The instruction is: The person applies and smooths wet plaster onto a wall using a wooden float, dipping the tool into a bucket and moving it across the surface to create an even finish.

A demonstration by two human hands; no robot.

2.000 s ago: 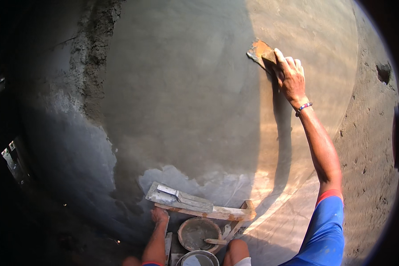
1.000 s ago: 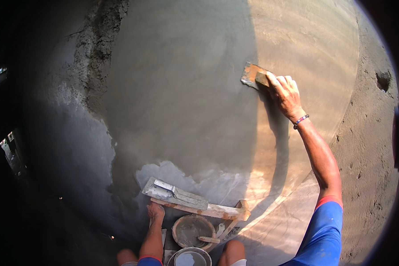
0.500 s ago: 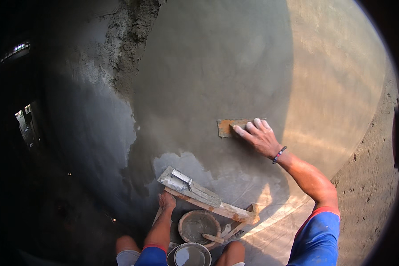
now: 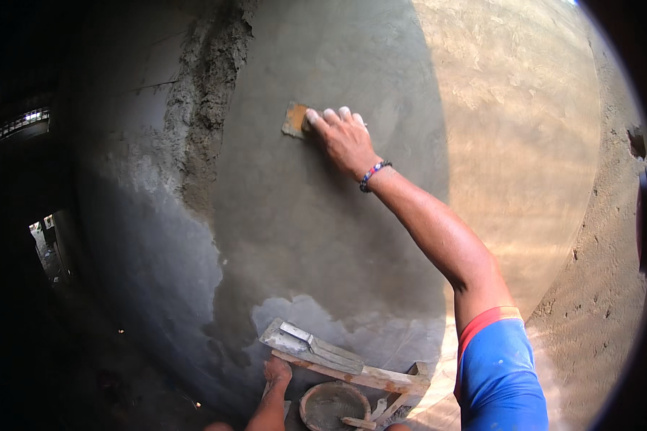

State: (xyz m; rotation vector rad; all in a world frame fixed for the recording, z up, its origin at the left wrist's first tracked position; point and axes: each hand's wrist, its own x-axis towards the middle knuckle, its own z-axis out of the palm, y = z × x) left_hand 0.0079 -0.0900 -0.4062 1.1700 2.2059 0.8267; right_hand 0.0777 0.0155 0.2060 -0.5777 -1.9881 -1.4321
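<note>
Your right-hand fingers (image 4: 328,117) lie flat and close together, pressing a small orange-brown float (image 4: 294,119) against the wet plaster wall (image 4: 323,230). Only the float's left end shows past the fingertips; the rest sits under your right hand (image 4: 346,140). A beaded bracelet (image 4: 373,174) circles the wrist, and the forearm runs down and right to a blue sleeve with a red band (image 4: 497,359).

The float rests on the shaded grey part of the wall, just right of a rough, lumpy ridge of mortar (image 4: 205,108). Right of your arm the wall is sunlit and tan.

Your left hand (image 4: 277,371) is low at the frame's bottom, fingers curled around the underside of a wooden hawk board (image 4: 381,375); the grip looks closed, though detail is dim. A steel trowel (image 4: 320,346) lies flat on the board's left end. Just beneath the board sits a round pan of grey mortar (image 4: 334,404).
</note>
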